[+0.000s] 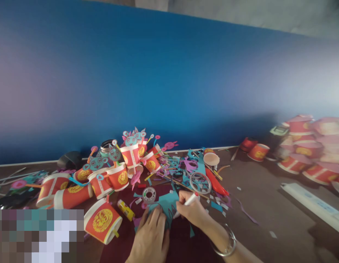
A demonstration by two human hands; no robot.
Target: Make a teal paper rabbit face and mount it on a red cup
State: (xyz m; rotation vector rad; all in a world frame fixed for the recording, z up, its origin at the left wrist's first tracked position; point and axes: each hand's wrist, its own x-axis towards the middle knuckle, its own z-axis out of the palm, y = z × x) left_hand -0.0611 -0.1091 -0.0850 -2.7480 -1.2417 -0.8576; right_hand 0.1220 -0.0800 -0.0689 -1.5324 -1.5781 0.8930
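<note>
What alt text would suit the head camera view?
A person's right hand holds a white marker at blue paper, on which the left hand rests. Around them, red cups and paper scraps clutter a brown table before a blue wall.

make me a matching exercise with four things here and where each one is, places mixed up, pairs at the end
1. white marker
2. light-blue paper
3. silver bracelet
4. white power strip

A. around the right wrist
B. on the table, far right
C. in the right hand
D. partly under the left hand

Pairs: 1-C, 2-D, 3-A, 4-B
</note>
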